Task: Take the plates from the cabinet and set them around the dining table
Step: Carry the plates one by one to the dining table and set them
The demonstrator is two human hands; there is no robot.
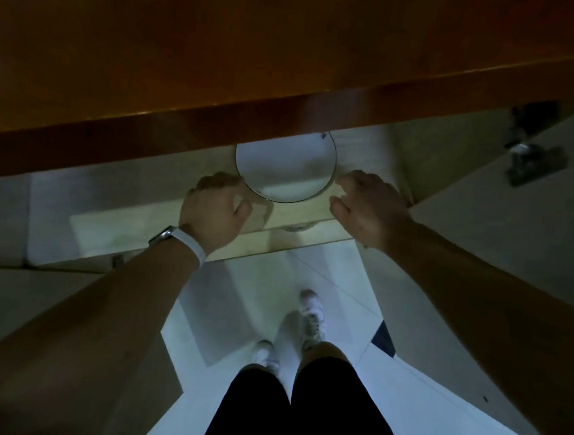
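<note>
A white plate with a thin dark rim (282,172) lies on a pale shelf (133,232) inside the open cabinet, its far part hidden under the wooden top. My left hand (216,208), with a white watch strap on the wrist, has its fingers curled at the plate's left edge. My right hand (369,206) hovers just right of the plate with fingers loosely bent; I cannot tell whether it touches the rim. How many plates are stacked there is not clear in the dim light.
A brown wooden counter top (222,57) overhangs the shelf. The open cabinet door (518,228) with a metal hinge (534,157) stands at the right. Below are a white tiled floor (259,284) and my legs and white shoes (310,318).
</note>
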